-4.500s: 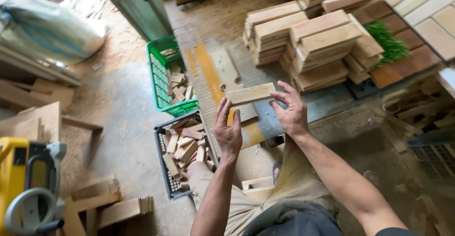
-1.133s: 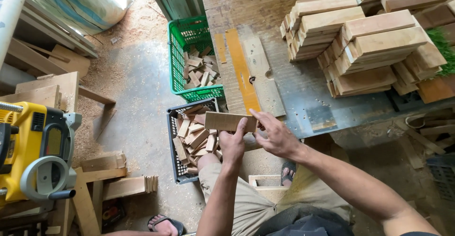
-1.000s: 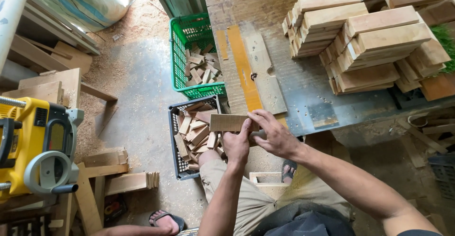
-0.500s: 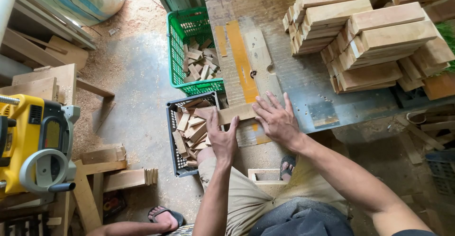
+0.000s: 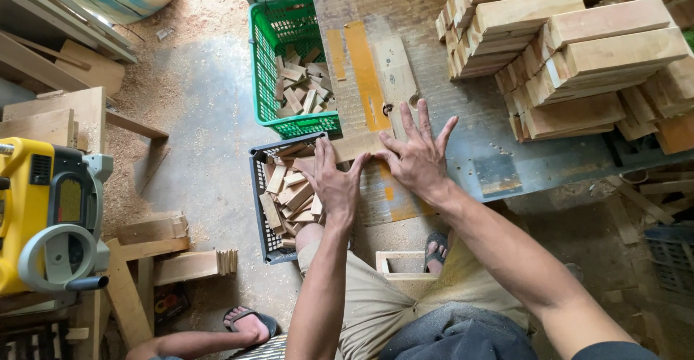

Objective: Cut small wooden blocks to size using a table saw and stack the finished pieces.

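Wood piece (image 5: 354, 145), gripped in both hands a second ago, now flat at table (image 5: 506, 150) edge. Left hand (image 5: 334, 181) and right hand (image 5: 414, 156) released, fingers splayed, pressing it. Dark scrap crate (image 5: 257, 194) at 9 o'clock of left hand.

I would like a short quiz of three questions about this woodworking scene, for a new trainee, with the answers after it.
1. True or false: both hands lie flat with open fingers on a small wooden block at the edge of the saw table.
2. Which crate is nearer the left hand? A) the green crate B) the black crate
3. Fill in: the yellow machine stands to the person's ____.

Key
1. True: the right hand and the left hand press on it, neither grasping.
2. B
3. left
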